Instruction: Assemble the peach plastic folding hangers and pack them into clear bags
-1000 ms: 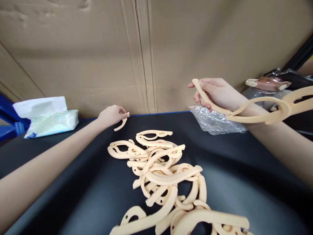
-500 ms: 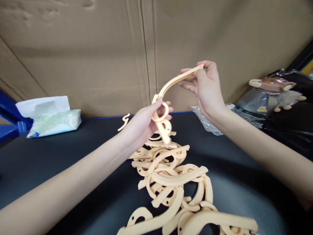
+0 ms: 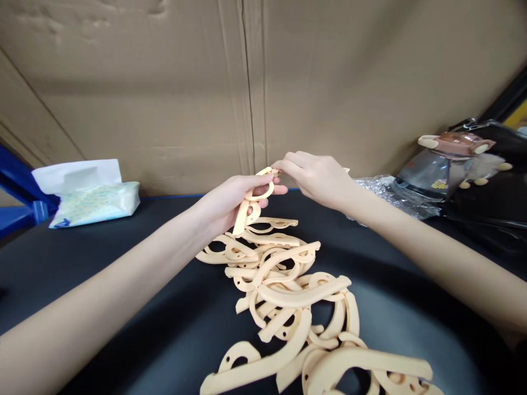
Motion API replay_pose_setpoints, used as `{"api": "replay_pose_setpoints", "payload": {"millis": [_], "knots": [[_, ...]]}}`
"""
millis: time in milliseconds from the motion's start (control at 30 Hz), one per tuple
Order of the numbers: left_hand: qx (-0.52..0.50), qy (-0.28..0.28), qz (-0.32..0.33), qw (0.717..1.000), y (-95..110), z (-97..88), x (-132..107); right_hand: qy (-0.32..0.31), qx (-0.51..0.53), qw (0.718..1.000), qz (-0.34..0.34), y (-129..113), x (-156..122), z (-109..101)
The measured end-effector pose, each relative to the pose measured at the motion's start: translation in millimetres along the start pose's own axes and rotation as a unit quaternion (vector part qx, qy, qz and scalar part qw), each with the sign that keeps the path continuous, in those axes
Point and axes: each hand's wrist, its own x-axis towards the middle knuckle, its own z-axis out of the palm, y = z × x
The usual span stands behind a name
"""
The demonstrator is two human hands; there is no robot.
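A beige plastic folding clothes hanger [image 3: 242, 214] is raised above the table in front of the cardboard. My left hand [image 3: 224, 203] is closed around its ringed part, thumb on top and fingertips showing behind. Fingers of my right hand [image 3: 315, 178] pinch the hanger near its joint, close to my left thumb. A small beige tip shows behind the right hand; the rest of that arm is hidden. Below my hands lies a loose pile of similar beige hanger parts [image 3: 304, 296], curved and overlapping, some with holes.
A tissue pack [image 3: 96, 200] stands at the left on the black table [image 3: 135, 307]. At the right are crumpled clear plastic [image 3: 379, 192] and a clear bottle with an animal-shaped lid [image 3: 444, 159]. Brown cardboard [image 3: 173, 104] rises along the back.
My right hand has moved down and left from the far end of the hanger's arm to the joint. My left hand has shifted slightly left and lower, turning the hanger.
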Motion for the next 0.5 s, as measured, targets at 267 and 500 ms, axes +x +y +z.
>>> {"api": "replay_pose_setpoints", "payload": {"millis": [267,500], "knots": [[0.090,0.035,-0.022,0.995,5.6,-3.9,1.8,-0.064,-0.018,0.998,0.020,-7.9,-0.9,6.7],[0.190,0.016,-0.021,0.981,1.8,-5.8,-4.5,-0.134,0.117,0.961,0.214,41.3,-3.4,34.8]]}}
